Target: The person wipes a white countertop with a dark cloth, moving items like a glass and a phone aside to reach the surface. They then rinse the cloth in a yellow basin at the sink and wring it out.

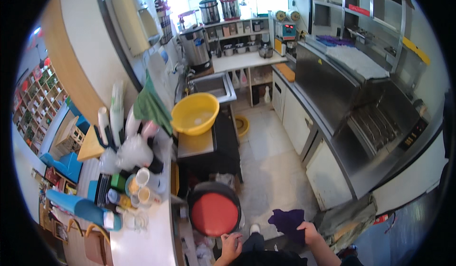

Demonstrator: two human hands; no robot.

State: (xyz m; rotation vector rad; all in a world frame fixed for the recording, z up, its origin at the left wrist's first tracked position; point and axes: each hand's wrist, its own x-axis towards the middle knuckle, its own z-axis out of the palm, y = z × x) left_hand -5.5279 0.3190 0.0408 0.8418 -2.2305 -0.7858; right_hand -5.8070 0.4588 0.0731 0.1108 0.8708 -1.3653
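My right hand [309, 232] grips a crumpled dark purple cloth [289, 223], which hangs over the floor. At the lower middle, my left hand [232, 244] has its fingers curled near the rim of a round black bin with a red top [215, 214]; whether it touches the rim I cannot tell. Nothing shows in that hand. Further ahead, a yellow plastic basin [196, 114] stands on a low counter before the steel sink [211, 86]. A green cloth [151, 105] hangs at its left.
At left, a white counter [142, 241] bears cups, glasses and plastic-wrapped cup stacks. A steel grill unit [374, 127] stands on the right counter, above white cabinets [326, 175]. Between the counters runs a tiled floor [272, 162] with a yellow basin [242, 125] on it. Steel urns [195, 48] stand at the back.
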